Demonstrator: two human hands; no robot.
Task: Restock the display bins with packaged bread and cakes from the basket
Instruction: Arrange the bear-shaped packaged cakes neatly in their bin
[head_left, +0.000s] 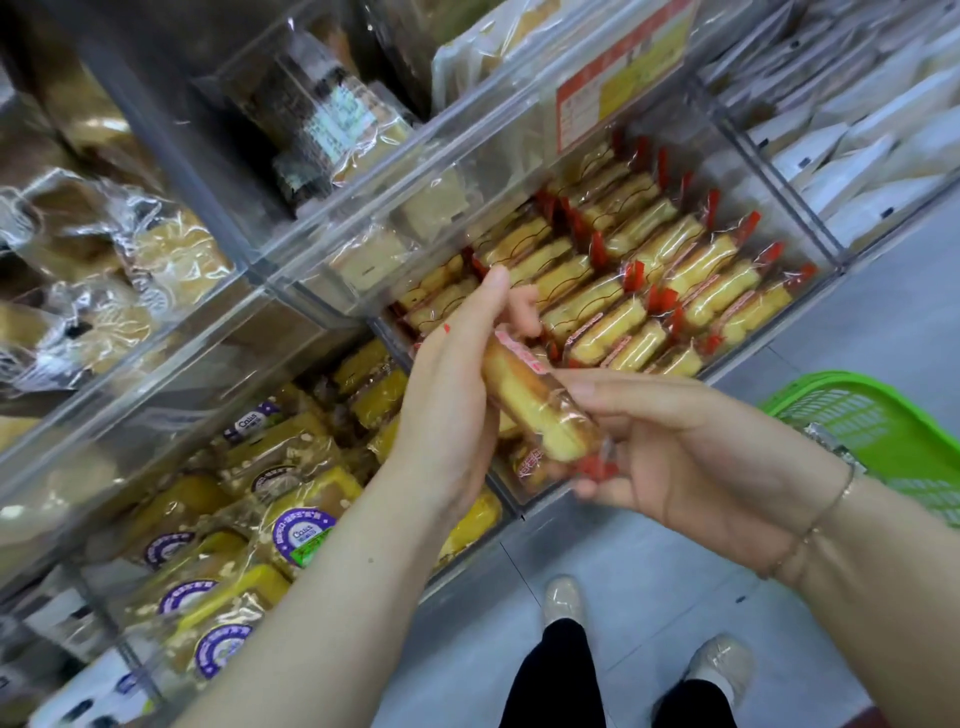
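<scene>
Both hands hold long yellow cake (535, 410) in clear wrapper, red ends: left hand (452, 395) fingers and right hand (680, 452) fingers curled round it.

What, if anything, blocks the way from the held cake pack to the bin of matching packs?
Nothing visible does. Both the left hand and right hand hold the cake pack just in front of the clear bin, whose open top faces it. The bin's rows look nearly full.

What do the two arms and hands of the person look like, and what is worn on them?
Both forearms are bare, with no sleeves or gloves in view. The left hand wears nothing. At the wrist of the right hand sits a thin bracelet of fine chain.
</scene>
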